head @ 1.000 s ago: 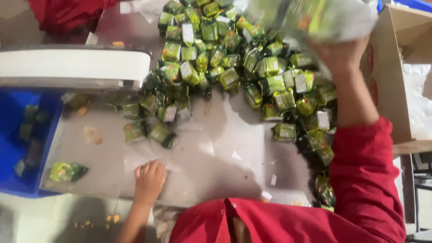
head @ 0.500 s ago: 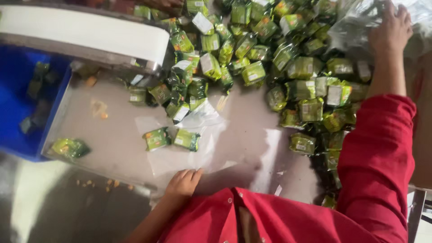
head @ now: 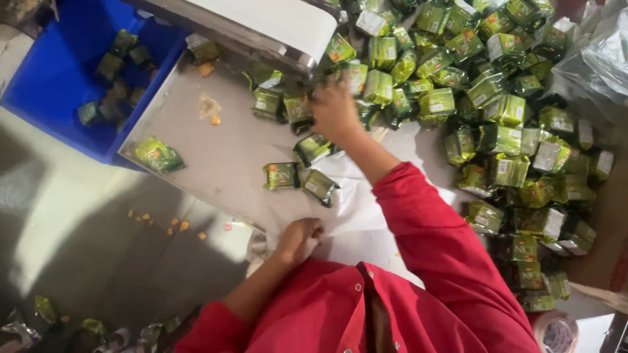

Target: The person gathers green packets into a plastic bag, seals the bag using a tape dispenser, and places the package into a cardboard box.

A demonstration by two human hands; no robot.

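At nine o'clock of the view, a blue plastic bin (head: 62, 78) holds a scatter of green packets, dim in shadow; one crumpled green packet (head: 158, 155) lies at the metal table's (head: 216, 163) near-left corner, just beside the bin wall; orange crumbs (head: 210, 112) dot the table top at eleven o'clock of that packet, and more crumbs lie on the grey floor (head: 98, 229) below the table edge. White conveyor end (head: 275, 25) overhangs the table at twelve o'clock. Left hand (head: 299, 239) rests at six o'clock, on the table's near edge, fingers curled under and pressed together; whether it pinches the white paper sheet (head: 366, 216) there, cannot tell. Two loose green packets (head: 281, 176) lie side by side at twelve o'clock of the left hand, a third just above them. Right hand (head: 335, 112) reaches to centre-top, palm down on the packets under the conveyor lip; fingers look spread over them, blurred; grip on any single packet cannot be told. Red sleeve (head: 425, 222) runs back toward five o'clock. Large heap of green packets (head: 504, 131) fills two to four o'clock; clear plastic bag (head: 598, 59) at the upper right corner.
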